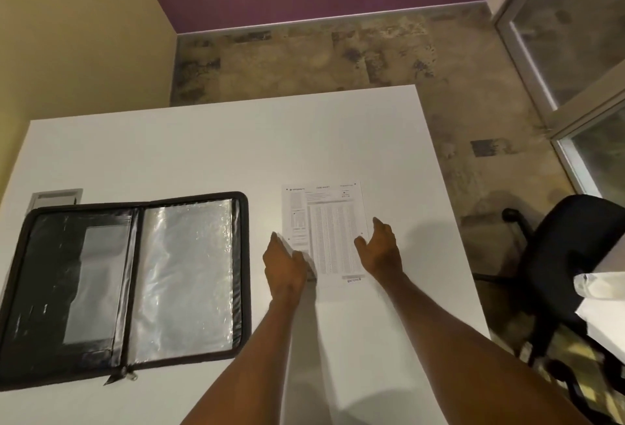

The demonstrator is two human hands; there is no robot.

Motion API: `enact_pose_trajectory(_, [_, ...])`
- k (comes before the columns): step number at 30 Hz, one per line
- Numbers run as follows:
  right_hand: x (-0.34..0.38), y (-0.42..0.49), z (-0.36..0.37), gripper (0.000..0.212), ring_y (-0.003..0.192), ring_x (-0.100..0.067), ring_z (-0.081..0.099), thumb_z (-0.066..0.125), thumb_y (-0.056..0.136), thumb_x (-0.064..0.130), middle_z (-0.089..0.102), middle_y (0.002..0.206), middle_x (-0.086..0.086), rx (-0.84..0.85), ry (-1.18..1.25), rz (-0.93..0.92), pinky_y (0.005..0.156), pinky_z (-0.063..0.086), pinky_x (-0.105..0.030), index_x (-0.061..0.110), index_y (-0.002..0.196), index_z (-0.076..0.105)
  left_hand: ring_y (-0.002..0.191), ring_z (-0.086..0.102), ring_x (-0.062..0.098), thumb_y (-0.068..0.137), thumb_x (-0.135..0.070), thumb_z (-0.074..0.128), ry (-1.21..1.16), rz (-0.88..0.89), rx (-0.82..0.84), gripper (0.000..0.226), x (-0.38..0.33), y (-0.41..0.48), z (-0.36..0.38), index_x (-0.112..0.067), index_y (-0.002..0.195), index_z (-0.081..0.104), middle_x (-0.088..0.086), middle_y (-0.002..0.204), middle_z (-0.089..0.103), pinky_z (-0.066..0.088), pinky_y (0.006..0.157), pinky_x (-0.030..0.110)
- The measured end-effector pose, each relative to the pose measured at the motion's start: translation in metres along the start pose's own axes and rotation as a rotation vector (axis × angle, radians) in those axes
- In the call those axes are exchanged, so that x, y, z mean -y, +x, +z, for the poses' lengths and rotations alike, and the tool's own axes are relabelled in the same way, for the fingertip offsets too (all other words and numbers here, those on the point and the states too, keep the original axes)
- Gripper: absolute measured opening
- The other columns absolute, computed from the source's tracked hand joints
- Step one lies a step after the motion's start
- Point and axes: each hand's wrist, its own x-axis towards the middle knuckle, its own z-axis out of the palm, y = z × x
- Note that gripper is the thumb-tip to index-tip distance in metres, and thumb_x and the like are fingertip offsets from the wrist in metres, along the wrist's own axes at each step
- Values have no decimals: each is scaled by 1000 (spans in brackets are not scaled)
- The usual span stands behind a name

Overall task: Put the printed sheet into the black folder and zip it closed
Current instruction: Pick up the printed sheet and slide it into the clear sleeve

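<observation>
The printed sheet [329, 228] lies on the white table [203, 154], right of centre, with dense columns of small print. My left hand [284, 265] is at the sheet's left edge, which curls up against its fingers. My right hand [380, 252] hovers at the sheet's right edge, fingers apart, touching or just above the paper. The black folder [135, 289] lies wide open at the left, unzipped; shiny clear sleeves fill its right half, a pocket its left. Its zipper pull [128, 374] rests at the bottom of the spine.
A grey cable hatch [55, 196] is set in the table behind the folder. A black office chair [568, 255] stands off the table's right edge. A second white surface with a clear object [598, 286] juts in at the far right.
</observation>
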Motion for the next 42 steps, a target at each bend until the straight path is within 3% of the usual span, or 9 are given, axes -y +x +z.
enact_pose_trajectory(9, [-8, -2, 16, 57, 120, -35, 57, 66, 89, 14, 58, 129, -20, -32, 164, 40, 101, 50, -48, -3, 140, 48, 125, 61, 38, 93, -4, 53, 6, -47, -70, 66, -11, 2, 16, -4, 156, 32, 20, 143, 58, 50, 108, 47])
enact_pose_trajectory(18, [-15, 0, 15, 64, 121, -37, 56, 71, 88, 16, 56, 130, -23, -3, 126, 14, 101, 51, -50, -4, 143, 45, 122, 55, 45, 89, -13, 60, -141, -339, 34, 42, -11, 46, 7, 12, 122, 56, 30, 113, 64, 50, 97, 57])
enact_pose_trajectory(19, [-15, 0, 15, 65, 122, -37, 55, 71, 88, 17, 55, 131, -24, 0, 116, 12, 102, 51, -51, -5, 143, 44, 118, 56, 43, 88, -12, 60, -186, -338, 65, 27, -11, 48, 3, 10, 103, 62, 30, 92, 65, 54, 84, 50])
enact_pose_trajectory(20, [-14, 0, 16, 66, 123, -38, 55, 72, 88, 17, 55, 132, -24, 4, 105, 13, 102, 50, -51, -6, 143, 44, 99, 28, 22, 87, -9, 60, -214, -337, 112, 12, -13, 48, 0, 2, 82, 59, 20, 72, 56, 48, 69, 43])
enact_pose_trajectory(21, [-14, 0, 17, 66, 123, -39, 55, 72, 88, 17, 55, 132, -25, 4, 94, 12, 102, 50, -51, -6, 143, 44, 64, 46, 23, 87, -7, 60, -244, -339, 160, 16, -17, 47, -3, -7, 73, 51, 11, 66, 44, 39, 62, 37])
enact_pose_trajectory(26, [-10, -2, 19, 64, 121, -41, 54, 70, 87, 15, 55, 130, -26, -11, 71, 21, 103, 49, -50, -7, 141, 45, 61, 32, 17, 87, -13, 67, -245, -308, 239, 37, -15, 54, -10, -18, 64, 39, -1, 60, 34, 29, 60, 32])
enact_pose_trajectory(32, [-10, -4, 20, 64, 123, -39, 54, 69, 88, 18, 54, 133, -23, -4, 71, 25, 103, 49, -50, -5, 142, 45, 54, 26, 16, 98, -10, 63, -274, -262, 291, 46, -5, 60, -17, -25, 67, 32, 0, 62, 28, 32, 50, 24])
enact_pose_trajectory(38, [-12, -3, 17, 65, 126, -36, 53, 69, 88, 20, 54, 134, -20, 25, 58, 29, 106, 48, -49, -3, 144, 44, 64, 70, 28, 93, 3, 58, -295, -241, 295, 23, 8, 56, -23, -10, 86, 76, 15, 82, 77, 58, 66, 41])
enact_pose_trajectory(42, [-15, 1, 12, 68, 127, -34, 53, 71, 86, 26, 53, 136, -18, 84, 55, 26, 108, 46, -46, 1, 145, 46, 77, 75, 33, 95, 2, 63, -393, -213, 302, 20, 11, 49, -28, -9, 104, 77, 16, 95, 80, 64, 68, 42])
